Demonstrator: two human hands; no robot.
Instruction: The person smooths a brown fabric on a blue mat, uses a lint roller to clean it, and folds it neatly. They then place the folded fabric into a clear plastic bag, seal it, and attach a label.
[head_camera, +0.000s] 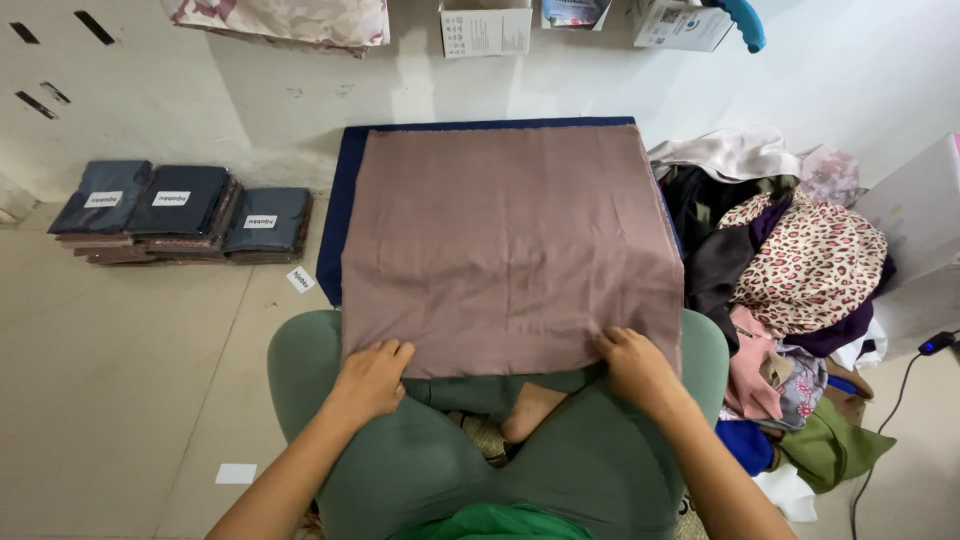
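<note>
Left hand (372, 380) flat, fingers together, pressing the near left corner of the mauve cloth (510, 240); right hand (636, 368) curled on the near right corner, fingertips tucked over the hem, gripping it. Cloth spread away from both hands, over the green-clad knees (420, 470) and onto a navy cloth (340, 200) on the floor beyond; thin, light and limp by the look, likely to slide and crease, so best held at corners and hem. Right of the right hand, heaped garments (800, 270); far left, stacked dark packets (180, 210).
</note>
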